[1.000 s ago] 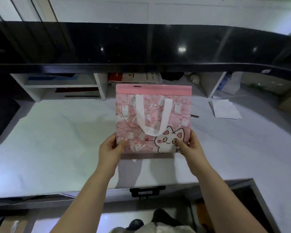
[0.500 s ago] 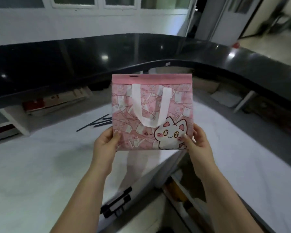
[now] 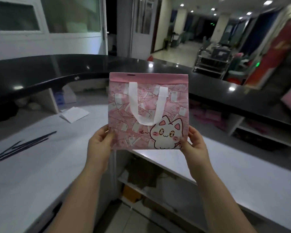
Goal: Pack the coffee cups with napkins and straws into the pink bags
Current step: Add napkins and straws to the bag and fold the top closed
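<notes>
Now, bag: pink bag (image 3: 148, 105) upright in the air over the counter gap (flat, white handle hanging down)
Left hand (image 3: 100, 142): pinches lower left corner
Right hand (image 3: 194, 144): pinches lower right corner
Straws (image 3: 22, 146): on white counter (image 3: 32, 174), left

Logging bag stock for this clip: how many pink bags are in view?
1 for certain: the pink bag, held up by its bottom corners in left hand and right hand. Blurred pink shapes under the black counter at right may be more.

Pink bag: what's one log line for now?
pink bag: flat, held up | left hand: grips lower corner | right hand: grips other lower corner
</notes>
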A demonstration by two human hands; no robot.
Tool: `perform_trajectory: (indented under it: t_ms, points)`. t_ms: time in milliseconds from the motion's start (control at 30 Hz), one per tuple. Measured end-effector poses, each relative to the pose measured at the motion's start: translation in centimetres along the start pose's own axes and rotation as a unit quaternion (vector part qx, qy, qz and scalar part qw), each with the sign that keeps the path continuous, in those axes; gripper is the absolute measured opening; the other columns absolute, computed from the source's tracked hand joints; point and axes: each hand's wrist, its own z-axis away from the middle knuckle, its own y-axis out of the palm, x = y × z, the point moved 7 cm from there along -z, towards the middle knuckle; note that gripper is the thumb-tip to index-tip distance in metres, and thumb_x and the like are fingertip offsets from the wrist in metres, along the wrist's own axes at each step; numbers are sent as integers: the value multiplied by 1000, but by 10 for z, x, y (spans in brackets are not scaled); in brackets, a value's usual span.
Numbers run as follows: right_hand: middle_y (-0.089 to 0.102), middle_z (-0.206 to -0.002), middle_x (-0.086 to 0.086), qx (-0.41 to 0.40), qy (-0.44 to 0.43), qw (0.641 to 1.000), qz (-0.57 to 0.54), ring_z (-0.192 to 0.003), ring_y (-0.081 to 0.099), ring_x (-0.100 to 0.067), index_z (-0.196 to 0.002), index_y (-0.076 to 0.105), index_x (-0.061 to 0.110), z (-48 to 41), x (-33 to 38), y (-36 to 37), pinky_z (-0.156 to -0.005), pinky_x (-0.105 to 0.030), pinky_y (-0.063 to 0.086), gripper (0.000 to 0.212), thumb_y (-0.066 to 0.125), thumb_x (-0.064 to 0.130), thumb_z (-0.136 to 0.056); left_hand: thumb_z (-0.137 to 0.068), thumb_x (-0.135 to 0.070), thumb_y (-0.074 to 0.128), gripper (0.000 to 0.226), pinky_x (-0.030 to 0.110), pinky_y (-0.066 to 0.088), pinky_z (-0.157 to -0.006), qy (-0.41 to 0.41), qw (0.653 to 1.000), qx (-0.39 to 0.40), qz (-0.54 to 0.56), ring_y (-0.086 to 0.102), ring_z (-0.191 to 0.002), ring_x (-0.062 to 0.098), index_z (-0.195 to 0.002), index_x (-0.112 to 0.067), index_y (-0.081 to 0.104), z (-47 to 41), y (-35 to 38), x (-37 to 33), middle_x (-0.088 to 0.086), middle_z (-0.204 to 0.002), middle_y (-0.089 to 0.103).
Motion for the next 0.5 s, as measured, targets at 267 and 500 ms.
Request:
perform_trajectory:
  t_ms: [267,500]
  points:
    - [70,-114,13,-159,-94,983,-6,-107,66,-13,-124,59,30,65,66,-197,-89,-28,55,37,60,10,-94,-95,-27,60,12,25,58,-59,-33,994,95,29,71,-81,2,-95,-36,68,94,181,8,-18,-89,74]
    - [70,-114,10,-282,-155,947,20,-109,65,-13,-124,60,24,123,123,-366,-90,-28,54,32,58,10,-96,-97,-21,58,9,25,59,-58,-47,975,212,50,71,-72,1,-102,-24,65,191,357,11,-13,-83,74]
